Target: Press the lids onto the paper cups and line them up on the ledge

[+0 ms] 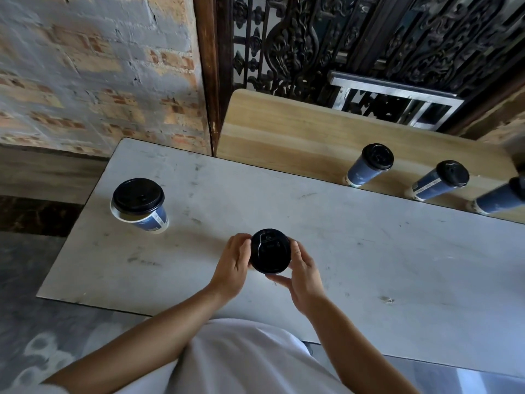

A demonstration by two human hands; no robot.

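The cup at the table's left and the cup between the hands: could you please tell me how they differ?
The left cup stands untouched; the centre cup is gripped by the left hand and right hand. The left cup's lid sits askew, baring white rim; the centre cup's lid hides its whole cup. Both carry black lids; neither is on the ledge.

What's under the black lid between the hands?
The round black plastic lid, gripped by the left hand and right hand, hides whatever is below; no cup wall shows.
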